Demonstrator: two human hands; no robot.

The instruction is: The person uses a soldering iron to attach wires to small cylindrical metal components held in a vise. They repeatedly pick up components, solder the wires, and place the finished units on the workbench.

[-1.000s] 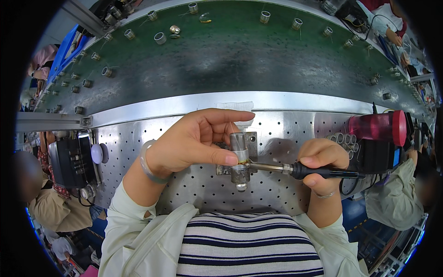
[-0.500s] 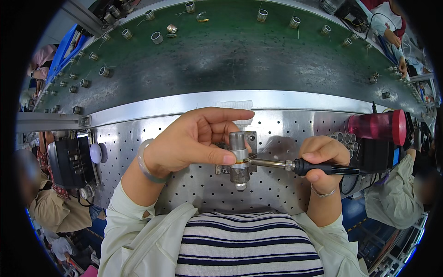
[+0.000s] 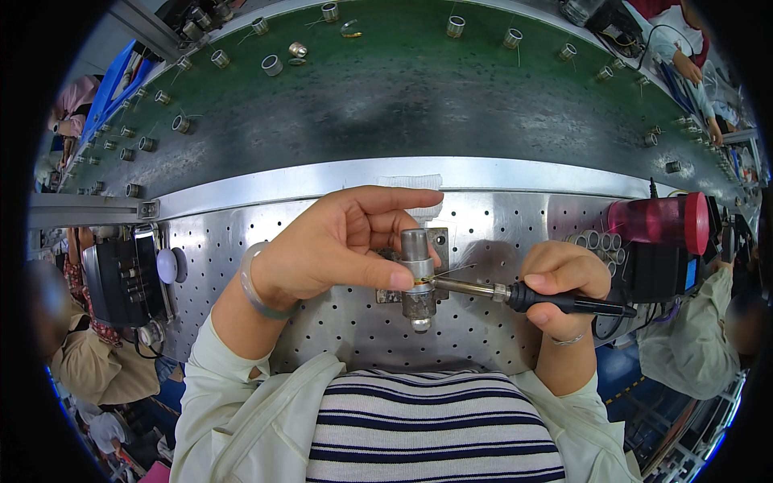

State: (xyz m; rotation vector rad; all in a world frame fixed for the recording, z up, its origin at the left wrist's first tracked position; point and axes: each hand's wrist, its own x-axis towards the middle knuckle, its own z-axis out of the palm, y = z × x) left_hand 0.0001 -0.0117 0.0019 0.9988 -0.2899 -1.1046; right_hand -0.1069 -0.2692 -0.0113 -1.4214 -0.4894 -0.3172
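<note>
Soldering iron (image 3: 515,295) — a black-handled tool with a metal shaft — lies level just right of the frame's centre, its tip meeting a small upright metal cylinder (image 3: 417,270) at mid-frame. The right hand (image 3: 564,290) is wrapped tight round the black handle, fingers curled over it and thumb along the underside. The left hand (image 3: 334,245) comes in from the left with fingers partly spread; thumb and a finger are pinched together on a thin wire (image 3: 451,272) that runs to the iron's tip, and they rest against the cylinder. The cylinder is dull grey, rounded at its lower end, and stands in a small metal fixture (image 3: 436,241) on a perforated steel worktop (image 3: 241,249).

As for containers, a translucent pink cylindrical jar with a red lid (image 3: 660,224) lies on its side at the right of the frame; what it holds cannot be made out. Just left of it sits a cluster of small metal rings (image 3: 592,239). Across the upper frame curves a green conveyor belt (image 3: 419,88) carrying many small metal cups (image 3: 271,64), spaced apart along both edges. A black box-shaped device (image 3: 121,278) sits at the left — beside it a white knob (image 3: 167,266)
</note>
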